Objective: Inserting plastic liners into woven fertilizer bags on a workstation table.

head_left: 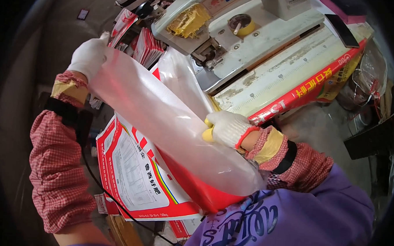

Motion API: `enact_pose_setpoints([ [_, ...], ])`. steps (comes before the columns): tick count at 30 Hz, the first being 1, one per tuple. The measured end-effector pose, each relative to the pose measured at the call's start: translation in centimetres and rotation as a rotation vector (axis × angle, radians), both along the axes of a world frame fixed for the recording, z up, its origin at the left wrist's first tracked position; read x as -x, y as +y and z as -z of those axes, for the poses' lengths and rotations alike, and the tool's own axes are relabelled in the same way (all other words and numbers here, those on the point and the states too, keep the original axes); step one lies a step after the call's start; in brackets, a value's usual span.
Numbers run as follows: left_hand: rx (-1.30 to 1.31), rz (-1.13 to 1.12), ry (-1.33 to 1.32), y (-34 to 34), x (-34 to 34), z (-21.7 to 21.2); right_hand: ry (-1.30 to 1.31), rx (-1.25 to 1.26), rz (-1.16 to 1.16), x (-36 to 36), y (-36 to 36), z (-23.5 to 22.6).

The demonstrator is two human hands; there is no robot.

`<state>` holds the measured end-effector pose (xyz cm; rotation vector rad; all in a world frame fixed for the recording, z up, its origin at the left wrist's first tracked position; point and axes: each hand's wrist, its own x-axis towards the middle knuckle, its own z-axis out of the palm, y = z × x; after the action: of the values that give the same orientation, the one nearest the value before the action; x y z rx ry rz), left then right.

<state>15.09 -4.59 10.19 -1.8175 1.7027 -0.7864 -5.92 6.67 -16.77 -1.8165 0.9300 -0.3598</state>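
Note:
A long translucent plastic liner runs slantwise across the middle, from upper left down to my body at lower right. My left hand, in a white glove, is closed on its upper-left end. Gloved in white with yellow fingertips, my right hand pinches the liner's edge farther right. Beneath it lies a red and white printed woven sack, partly covered by the liner. An industrial sewing machine stands just beyond; its needle area is close to another translucent fold.
A roll of yellow tape and a yellow sponge-like block sit on the machine. A dark phone lies at the table's far right. Folded sacks are stacked beyond my left hand. A black cable hangs at lower left.

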Motion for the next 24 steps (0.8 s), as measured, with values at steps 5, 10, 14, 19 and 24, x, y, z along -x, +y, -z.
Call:
enact_pose_setpoints([
  [5,-0.016,-0.218,-0.224,-2.8,-2.7,-2.4,-0.386,0.188,-0.014,-3.7,1.6,-3.1],
  [10,0.389,0.037,-0.015,-5.5,-2.7,8.4,-0.378,0.533,0.082,-4.8,4.9,-3.9],
  [14,0.279,0.256,0.182,-6.9,-2.0,22.2,-0.654,0.084,0.099,3.6,5.7,0.2],
  [19,0.398,1.01,0.387,-7.7,-3.1,28.2,0.011,-0.538,0.39,11.3,6.4,5.9],
  [24,0.326,1.027,0.469,-7.8,-2.9,27.4,-0.633,-1.012,0.737,10.9,6.8,6.9],
])
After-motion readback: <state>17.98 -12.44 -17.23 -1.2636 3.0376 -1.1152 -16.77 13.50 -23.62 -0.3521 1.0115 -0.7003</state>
